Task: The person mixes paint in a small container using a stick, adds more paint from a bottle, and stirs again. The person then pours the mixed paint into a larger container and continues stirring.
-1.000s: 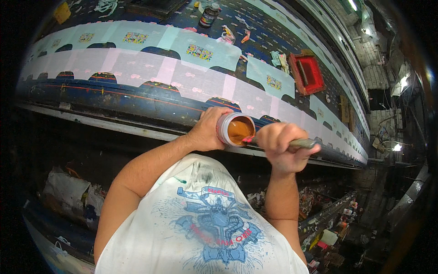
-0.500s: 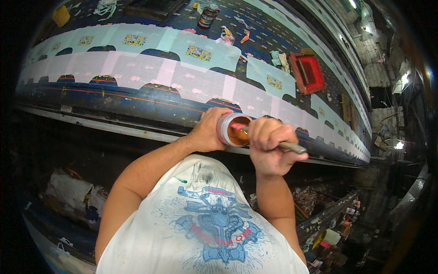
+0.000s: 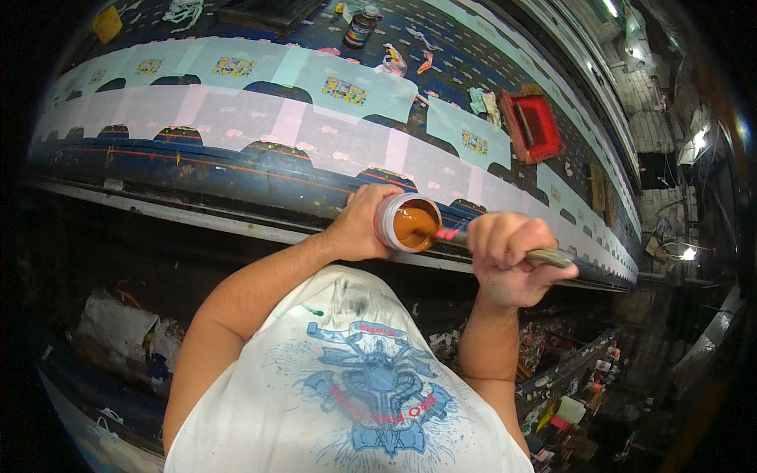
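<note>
My left hand [image 3: 364,227] is wrapped round the side of a clear-walled jar [image 3: 384,225], tilted so that its mouth faces me. Thick orange-brown paint [image 3: 412,218] shows inside. My right hand [image 3: 512,254] grips a slim stick-like tool [image 3: 553,258] in its fist. The grey handle end sticks out past my thumb, while the pink-smeared shaft runs left to the jar's mouth. The tool's tip is at the paint and cannot be made out. Both hands are at the near edge of a long dark table [image 3: 268,189].
Pink fabric pieces [image 3: 347,134] and pale green ones [image 3: 276,67] with printed patches lie in rows along the table. Beyond them are a dark bottle [image 3: 362,27], crumpled rags [image 3: 482,102] and a red-stained frame [image 3: 516,126]. Clutter [image 3: 572,410] lies low at the right.
My right hand has moved right, away from the jar, drawing more of the shaft out. More paint surface shows. The left hand and jar have hardly moved.
</note>
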`<state>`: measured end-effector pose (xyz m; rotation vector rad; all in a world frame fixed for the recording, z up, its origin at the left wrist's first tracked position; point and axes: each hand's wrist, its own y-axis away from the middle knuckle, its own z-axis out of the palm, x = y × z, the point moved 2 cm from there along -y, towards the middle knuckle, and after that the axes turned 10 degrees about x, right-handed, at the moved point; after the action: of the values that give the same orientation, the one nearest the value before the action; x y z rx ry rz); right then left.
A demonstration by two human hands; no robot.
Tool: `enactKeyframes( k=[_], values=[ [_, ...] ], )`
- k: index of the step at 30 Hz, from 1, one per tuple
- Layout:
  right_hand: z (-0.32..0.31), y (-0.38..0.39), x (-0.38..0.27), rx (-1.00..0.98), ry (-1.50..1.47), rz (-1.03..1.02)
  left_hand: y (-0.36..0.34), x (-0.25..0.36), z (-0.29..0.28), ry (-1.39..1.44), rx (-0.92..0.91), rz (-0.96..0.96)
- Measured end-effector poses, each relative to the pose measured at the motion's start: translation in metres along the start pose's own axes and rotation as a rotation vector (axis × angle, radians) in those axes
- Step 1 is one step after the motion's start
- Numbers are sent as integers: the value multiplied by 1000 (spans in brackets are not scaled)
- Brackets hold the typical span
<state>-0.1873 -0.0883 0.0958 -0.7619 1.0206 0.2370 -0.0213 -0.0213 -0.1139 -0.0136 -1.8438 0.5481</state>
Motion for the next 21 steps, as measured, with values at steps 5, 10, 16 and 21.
enactKeyframes(
  k=[5, 10, 16, 21],
  values=[
    [32, 13, 29, 159, 62, -171, 0, 1, 2, 17, -3, 2],
    [5, 3, 11, 85, 158, -110, 1, -2, 3, 23, 14, -2],
    [21, 23, 32, -2, -55, 74, 2, -2, 4, 26, 15, -10],
    [11, 5, 20, 114, 99, -155, 1, 1, 2, 32, 18, -13]
  ],
)
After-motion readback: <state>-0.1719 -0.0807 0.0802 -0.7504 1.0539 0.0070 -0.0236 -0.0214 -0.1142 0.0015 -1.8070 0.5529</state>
